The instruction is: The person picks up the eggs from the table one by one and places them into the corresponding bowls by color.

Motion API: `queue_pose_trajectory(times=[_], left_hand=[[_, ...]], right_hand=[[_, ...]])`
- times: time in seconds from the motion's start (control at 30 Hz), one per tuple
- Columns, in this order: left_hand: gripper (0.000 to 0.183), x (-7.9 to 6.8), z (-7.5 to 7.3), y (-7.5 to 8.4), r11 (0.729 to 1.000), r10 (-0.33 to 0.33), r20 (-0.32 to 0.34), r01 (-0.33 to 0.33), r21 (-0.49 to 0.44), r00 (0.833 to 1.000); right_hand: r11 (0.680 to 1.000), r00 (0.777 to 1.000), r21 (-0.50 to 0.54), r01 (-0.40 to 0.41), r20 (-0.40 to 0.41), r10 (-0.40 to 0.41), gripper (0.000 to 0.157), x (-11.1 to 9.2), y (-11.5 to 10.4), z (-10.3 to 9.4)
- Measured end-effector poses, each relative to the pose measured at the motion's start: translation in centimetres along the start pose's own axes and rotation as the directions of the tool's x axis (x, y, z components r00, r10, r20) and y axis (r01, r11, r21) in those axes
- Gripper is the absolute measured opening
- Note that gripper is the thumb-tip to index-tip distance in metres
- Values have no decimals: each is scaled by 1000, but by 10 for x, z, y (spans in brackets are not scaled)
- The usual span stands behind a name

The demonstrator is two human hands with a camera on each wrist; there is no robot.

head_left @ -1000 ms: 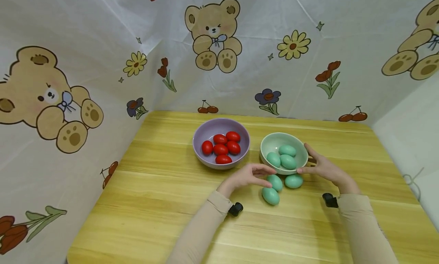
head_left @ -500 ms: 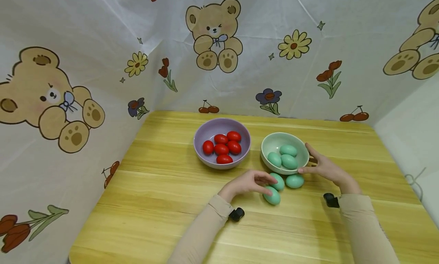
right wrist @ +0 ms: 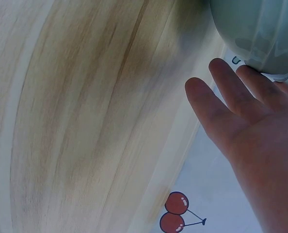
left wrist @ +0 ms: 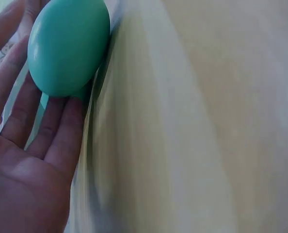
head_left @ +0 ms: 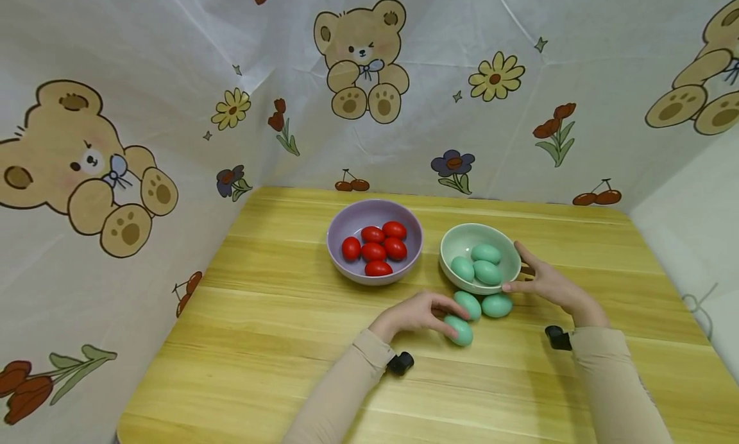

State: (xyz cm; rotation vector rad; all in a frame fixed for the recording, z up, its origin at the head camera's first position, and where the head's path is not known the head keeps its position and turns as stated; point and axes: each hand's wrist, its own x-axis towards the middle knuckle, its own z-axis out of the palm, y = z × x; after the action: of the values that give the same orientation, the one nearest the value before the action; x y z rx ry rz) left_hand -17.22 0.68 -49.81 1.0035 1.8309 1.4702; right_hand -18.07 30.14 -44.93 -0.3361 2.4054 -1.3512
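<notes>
My left hand reaches around the nearest green egg on the table, thumb at its near side and fingertips by the second egg behind it. The left wrist view shows that green egg large in front of fairly straight fingers. At the right, my right hand rests against the side of the pale green bowl, thumb on the near rim and fingers farther back. Nearly straight fingers touch the bowl in the right wrist view. Inside the bowl lie three green eggs.
A purple bowl holding several red eggs stands left of the green bowl. Another green egg lies just in front of the green bowl. A bear-printed cloth rises behind the wooden table.
My left hand has come down and toward me from near the bowl's front, to the nearest green egg. My right hand stays at the bowl, and the eggs lie where they were.
</notes>
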Motion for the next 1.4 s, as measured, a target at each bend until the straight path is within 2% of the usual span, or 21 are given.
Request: queue_pose_trajectory(times=[0.23, 0.5, 0.97, 1.17, 1.4], left_hand=[[38, 2, 5, -2, 996, -59, 32, 56, 62, 998], [42, 2, 7, -4, 986, -74, 53, 65, 156, 996], [44, -3, 6, -3, 982, -103, 109, 83, 172, 989], [42, -4, 6, -1, 977, -128, 93, 110, 183, 987], [41, -8, 6, 2, 987, -140, 93, 131, 88, 986]], right_hand=[[1000, 1000, -4, 3, -3, -3, 99, 0, -1, 0], [1000, 1000, -10, -5, -6, 5, 99, 0, 1, 0], [1000, 1000, -17, -9, -7, 8, 99, 0, 2, 0], [1000, 1000, -22, -6, -9, 6, 99, 0, 2, -1], [1000, 1000, -31, 1, -7, -1, 99, -1, 2, 0]])
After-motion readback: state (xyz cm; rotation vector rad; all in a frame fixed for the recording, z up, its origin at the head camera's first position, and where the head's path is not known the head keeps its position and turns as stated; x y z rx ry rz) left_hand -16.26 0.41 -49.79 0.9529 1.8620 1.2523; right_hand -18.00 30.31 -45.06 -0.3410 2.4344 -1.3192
